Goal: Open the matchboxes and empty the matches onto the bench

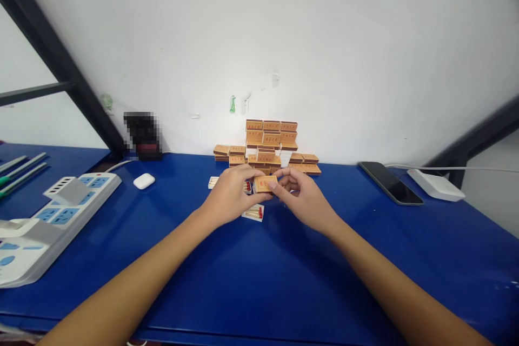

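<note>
My left hand (229, 194) and my right hand (306, 197) meet above the blue table (259, 281), both pinched on one orange matchbox (265, 183). Red match heads show at the box's left end beside my left fingers. An open tray of matches (253, 212) lies on the table just under my hands. Another small tray (213, 181) lies to the left of my left hand. Behind my hands a pile of several orange matchboxes (270, 143) is stacked against the white wall.
A white power strip (60, 208) and a second one (16, 254) lie at the left, with a white earbud case (144, 180) near them. A black phone (391, 183) and a white box (436, 184) with a cable rest at the right.
</note>
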Motion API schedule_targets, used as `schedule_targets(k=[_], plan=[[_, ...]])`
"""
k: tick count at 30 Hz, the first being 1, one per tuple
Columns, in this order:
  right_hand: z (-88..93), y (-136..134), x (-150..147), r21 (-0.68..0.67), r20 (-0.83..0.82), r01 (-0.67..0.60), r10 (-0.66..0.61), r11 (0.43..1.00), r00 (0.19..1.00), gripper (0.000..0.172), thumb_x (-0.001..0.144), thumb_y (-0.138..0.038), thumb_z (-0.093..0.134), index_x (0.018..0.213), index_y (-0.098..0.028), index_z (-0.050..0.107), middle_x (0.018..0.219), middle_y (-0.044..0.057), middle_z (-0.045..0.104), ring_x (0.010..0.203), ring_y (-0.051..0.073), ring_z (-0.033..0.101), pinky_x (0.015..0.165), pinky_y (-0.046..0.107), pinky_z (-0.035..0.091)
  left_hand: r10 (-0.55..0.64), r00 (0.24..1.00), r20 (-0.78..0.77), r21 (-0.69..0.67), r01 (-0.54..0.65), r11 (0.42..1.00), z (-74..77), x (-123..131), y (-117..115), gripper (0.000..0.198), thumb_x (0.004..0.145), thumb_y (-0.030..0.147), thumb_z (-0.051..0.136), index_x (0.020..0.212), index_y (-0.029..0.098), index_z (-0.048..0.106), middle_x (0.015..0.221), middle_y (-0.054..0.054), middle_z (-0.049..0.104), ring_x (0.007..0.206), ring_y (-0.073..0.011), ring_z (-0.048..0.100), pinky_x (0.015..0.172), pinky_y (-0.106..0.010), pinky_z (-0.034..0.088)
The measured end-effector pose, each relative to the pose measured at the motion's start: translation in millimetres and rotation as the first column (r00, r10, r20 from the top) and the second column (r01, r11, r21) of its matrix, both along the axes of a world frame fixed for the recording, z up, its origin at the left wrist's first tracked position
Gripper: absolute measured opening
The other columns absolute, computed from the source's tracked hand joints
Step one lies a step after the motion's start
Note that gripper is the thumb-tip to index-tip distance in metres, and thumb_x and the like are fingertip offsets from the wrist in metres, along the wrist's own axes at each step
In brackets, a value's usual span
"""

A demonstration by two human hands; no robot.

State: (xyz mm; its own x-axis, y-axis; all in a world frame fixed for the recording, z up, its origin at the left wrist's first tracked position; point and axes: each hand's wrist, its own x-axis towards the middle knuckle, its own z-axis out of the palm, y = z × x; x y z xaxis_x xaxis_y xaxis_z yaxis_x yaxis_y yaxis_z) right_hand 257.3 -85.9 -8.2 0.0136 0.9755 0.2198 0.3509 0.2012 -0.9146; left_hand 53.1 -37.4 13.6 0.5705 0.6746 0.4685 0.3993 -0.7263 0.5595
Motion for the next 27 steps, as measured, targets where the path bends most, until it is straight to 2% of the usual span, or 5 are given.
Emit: schedule_targets(k=[4,15,22,24,27], plan=[[-1.2,3,16,0.011,0.193,0.061,-0.062,0.998,0.979,0.047,0.090,-0.070,0.067,0.090,-0.023,0.069,0.081,0.005,0.072,0.071,0.020,0.063,0.067,0.035,0.051,-0.038,0.997,-0.069,-0.023,0.037,0.999,-13.6,9,-4,0.034,0.078,0.036,0.092,0.106,0.023,0.078,0.095,-0.004,0.075,0.088,-0.0236,0.070,0.080,-0.036,0.052],[0.2,9,30,0.090,0.072,0.198,-0.204,0.976,0.976,0.054,0.089,-0.075,0.064,0.083,-0.022,0.069,0.082,0.008,0.073,0.076,0.024,0.067,0.074,0.040,0.056,-0.055,0.997,-0.054,0.002,0.056,0.998,-18.1,18,-11,0.030,0.079,0.038,0.092,0.103,0.025,0.079,0.102,-0.003,0.080,0.097,-0.0263,0.071,0.087,-0.040,0.054],[1.8,9,20,0.114,-0.211,0.431,-0.402,0.895,0.891,0.055,0.085,-0.071,0.071,0.111,-0.024,0.059,0.106,0.009,0.071,0.090,0.023,0.068,0.062,0.031,0.057,0.212,0.974,0.081,0.048,-0.216,0.975,-7.9,3,3,0.040,0.080,0.041,0.091,0.113,0.024,0.078,0.115,-0.006,0.080,0.107,-0.0293,0.074,0.096,-0.045,0.056],[3.4,2,6,0.092,-0.214,0.338,-0.313,0.937,0.925,0.050,0.090,-0.072,0.063,0.109,-0.025,0.061,0.113,0.009,0.070,0.100,0.024,0.068,0.069,0.032,0.059,0.236,0.965,0.115,0.047,-0.242,0.969,-5.2,0,5,0.040,0.078,0.038,0.092,0.113,0.024,0.078,0.116,-0.006,0.081,0.108,-0.0295,0.074,0.097,-0.045,0.056],[6.0,-8,-11,-0.001,-0.187,-0.020,0.020,1.000,0.982,0.047,0.098,-0.070,0.053,0.106,-0.026,0.067,0.119,0.008,0.071,0.109,0.024,0.067,0.084,0.035,0.060,0.183,0.975,0.123,0.065,-0.192,0.979,-3.5,-1,2,0.034,0.080,0.033,0.091,0.111,0.025,0.079,0.113,-0.004,0.081,0.103,-0.0273,0.076,0.092,-0.042,0.058]])
